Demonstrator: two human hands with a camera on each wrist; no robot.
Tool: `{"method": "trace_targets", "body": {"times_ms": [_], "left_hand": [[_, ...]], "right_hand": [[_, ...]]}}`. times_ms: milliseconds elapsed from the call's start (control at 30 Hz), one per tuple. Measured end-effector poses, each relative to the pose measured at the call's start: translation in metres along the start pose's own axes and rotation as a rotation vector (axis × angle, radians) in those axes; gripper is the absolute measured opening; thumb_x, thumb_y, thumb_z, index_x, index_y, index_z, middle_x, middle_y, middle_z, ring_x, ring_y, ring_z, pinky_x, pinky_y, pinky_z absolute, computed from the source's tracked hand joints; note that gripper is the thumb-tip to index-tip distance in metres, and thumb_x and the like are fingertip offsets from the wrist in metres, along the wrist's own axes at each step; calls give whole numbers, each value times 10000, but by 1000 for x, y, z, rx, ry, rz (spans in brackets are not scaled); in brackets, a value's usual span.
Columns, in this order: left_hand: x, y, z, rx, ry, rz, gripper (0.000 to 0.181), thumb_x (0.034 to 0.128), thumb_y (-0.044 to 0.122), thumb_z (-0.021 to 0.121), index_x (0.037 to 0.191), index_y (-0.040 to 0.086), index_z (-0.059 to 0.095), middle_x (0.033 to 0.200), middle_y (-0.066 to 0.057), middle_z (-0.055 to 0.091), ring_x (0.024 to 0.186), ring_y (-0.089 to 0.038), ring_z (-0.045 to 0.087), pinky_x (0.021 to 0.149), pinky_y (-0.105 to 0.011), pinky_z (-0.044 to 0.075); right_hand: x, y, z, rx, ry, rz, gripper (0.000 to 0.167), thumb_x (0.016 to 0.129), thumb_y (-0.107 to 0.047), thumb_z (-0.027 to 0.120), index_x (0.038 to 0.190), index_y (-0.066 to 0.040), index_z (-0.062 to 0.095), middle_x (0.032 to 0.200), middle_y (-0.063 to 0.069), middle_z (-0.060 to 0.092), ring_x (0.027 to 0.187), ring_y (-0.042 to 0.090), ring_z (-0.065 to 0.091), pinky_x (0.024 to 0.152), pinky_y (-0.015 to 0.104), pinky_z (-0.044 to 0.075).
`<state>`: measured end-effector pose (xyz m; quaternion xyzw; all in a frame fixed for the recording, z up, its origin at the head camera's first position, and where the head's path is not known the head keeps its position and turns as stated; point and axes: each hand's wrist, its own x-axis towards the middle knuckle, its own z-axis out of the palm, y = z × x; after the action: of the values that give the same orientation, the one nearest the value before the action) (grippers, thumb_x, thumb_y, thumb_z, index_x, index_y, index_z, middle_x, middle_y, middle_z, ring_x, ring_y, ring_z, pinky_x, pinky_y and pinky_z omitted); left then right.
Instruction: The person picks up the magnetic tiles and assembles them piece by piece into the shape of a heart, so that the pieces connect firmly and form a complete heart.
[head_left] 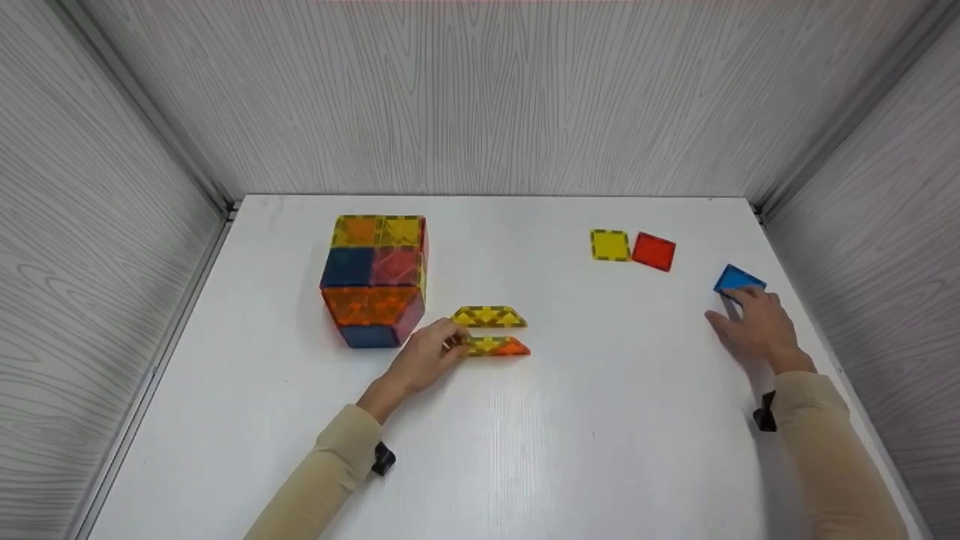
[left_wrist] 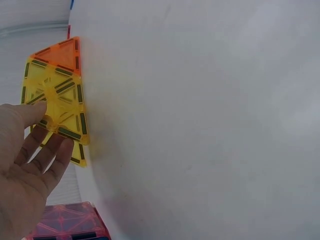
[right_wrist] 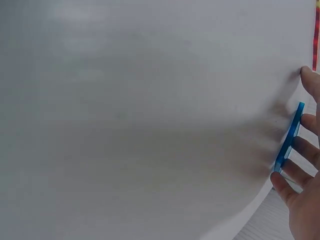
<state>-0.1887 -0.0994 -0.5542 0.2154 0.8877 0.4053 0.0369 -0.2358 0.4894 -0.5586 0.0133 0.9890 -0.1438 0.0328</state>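
My left hand [head_left: 431, 356] pinches the left end of a flat trapezoid strip of translucent yellow and orange magnetic tiles [head_left: 491, 346], thumb and fingers at its edge. Just beyond it lies a yellow trapezoid strip [head_left: 489, 316]. In the left wrist view the yellow-orange strip [left_wrist: 57, 97] overlaps the other. To the left stands a hollow-looking block built of coloured magnetic tiles [head_left: 375, 285]. At the far right my right hand [head_left: 765, 330] rests its fingers on a blue square tile [head_left: 739, 278]; its thumb is apart from the tile, as the right wrist view also shows.
A yellow square tile [head_left: 610, 245] and a red square tile [head_left: 654, 252] lie side by side toward the back right. The white table [head_left: 570, 435] is enclosed by grey wood-grain panels [head_left: 480, 97] at the back and both sides.
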Motion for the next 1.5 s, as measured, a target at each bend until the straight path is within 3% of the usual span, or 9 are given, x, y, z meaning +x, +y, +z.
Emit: {"method": "trace_targets", "body": {"times_ms": [500, 733, 1067, 1300, 1500], "left_hand": [[2, 3, 3, -5, -25, -1, 116, 1001, 83, 705, 1115, 106, 697, 1089, -69, 702, 989, -189, 671, 933, -402, 609], [2, 5, 4, -11, -36, 23, 109, 1007, 84, 696, 1116, 93, 689, 1098, -87, 701, 1000, -198, 682, 934, -406, 608], [1, 7, 5, -14, -62, 9, 110, 1021, 99, 681, 1130, 109, 685, 1113, -73, 692, 1013, -186, 669, 934, -389, 598], [2, 6, 6, -6, -58, 24, 111, 1017, 94, 685, 1128, 92, 684, 1115, -87, 698, 1021, -195, 684, 929, -392, 602], [1, 6, 5, -2, -60, 34, 104, 1018, 89, 680, 1122, 97, 676, 1111, -78, 693, 1025, -192, 683, 931, -394, 601]], "right_hand": [[-28, -27, 15, -2, 71, -144, 673, 1016, -490, 651, 1475, -7, 559, 1511, 325, 476, 1339, 567, 435, 1040, 759, 440], [-15, -27, 12, -26, 92, -181, 670, 1022, -482, 643, 1482, -5, 544, 1496, 327, 471, 1304, 557, 460, 1017, 750, 456], [9, -13, 6, -9, -1, -102, 784, 1029, -573, 585, 1558, -9, 451, 1572, 338, 391, 1369, 557, 392, 1072, 779, 407], [16, -25, -1, -35, -105, -95, 826, 1015, -587, 608, 1597, -38, 400, 1589, 354, 363, 1367, 573, 384, 1085, 778, 417], [13, -35, -1, -23, -119, -117, 790, 983, -555, 684, 1550, -42, 487, 1549, 346, 418, 1333, 559, 433, 1075, 764, 439]]}}
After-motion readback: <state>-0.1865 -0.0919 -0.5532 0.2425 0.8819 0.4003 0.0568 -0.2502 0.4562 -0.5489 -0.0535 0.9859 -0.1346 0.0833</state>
